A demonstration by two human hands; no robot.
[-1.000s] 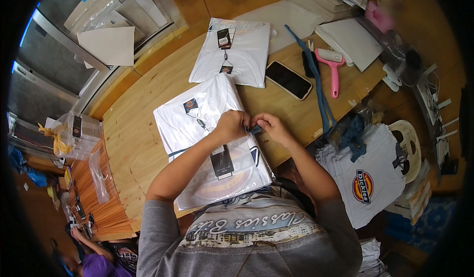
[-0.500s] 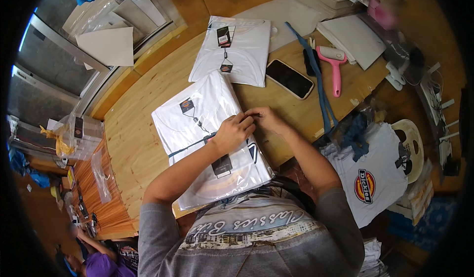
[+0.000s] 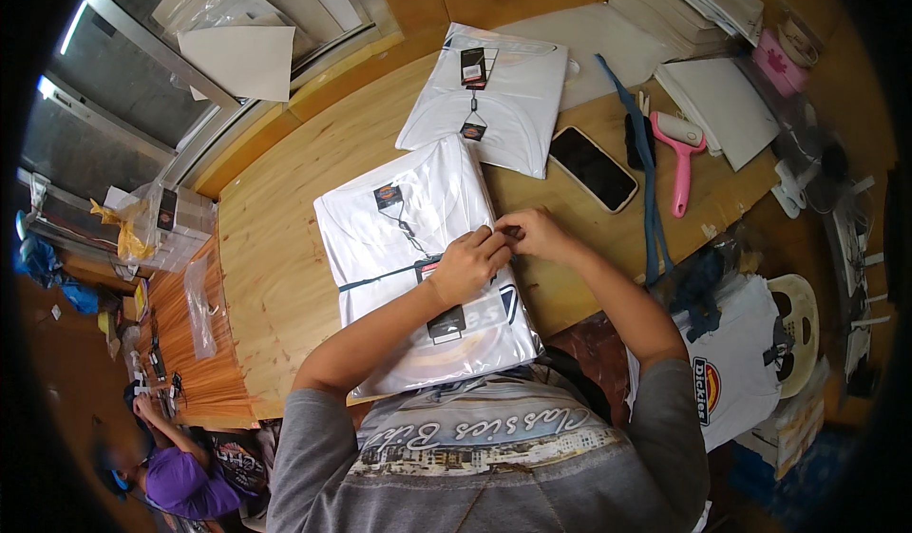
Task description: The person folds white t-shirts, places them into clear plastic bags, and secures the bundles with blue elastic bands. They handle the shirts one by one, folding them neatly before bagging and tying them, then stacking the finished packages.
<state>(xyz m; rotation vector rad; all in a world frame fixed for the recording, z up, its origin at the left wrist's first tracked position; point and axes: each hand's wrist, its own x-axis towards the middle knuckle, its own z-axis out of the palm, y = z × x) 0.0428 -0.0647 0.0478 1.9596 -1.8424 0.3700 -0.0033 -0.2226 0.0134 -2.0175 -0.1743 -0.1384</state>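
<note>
A stack of folded white T-shirts in clear plastic bags (image 3: pixel 356 229) lies at the table's near edge, against my body. Around it runs a narrow blue cloth strip (image 3: pixel 378 278), which passes beneath my left hand. Over the stack's right edge, my left hand (image 3: pixel 472 265) is closed in a pinch. My right hand (image 3: pixel 537 235) comes from the right, its fingers pinched against the left fingertips. Both pinches sit in line with the strip; the bit between the fingers is mostly hidden. Black hang tags (image 3: pixel 446 324) show through the plastic.
Beyond the stack lies another bagged white shirt (image 3: pixel 513 105). To the right are a phone (image 3: pixel 594 169), a loose blue strip (image 3: pixel 651 200) and a pink lint roller (image 3: pixel 680 158). White shirts hang over a chair (image 3: pixel 800 329). Another person (image 3: pixel 190 481) sits at lower left.
The whole view has shifted, so the table and stack appear farther right. Both hands stay pinched together at the stack's right edge, with only slight finger movement.
</note>
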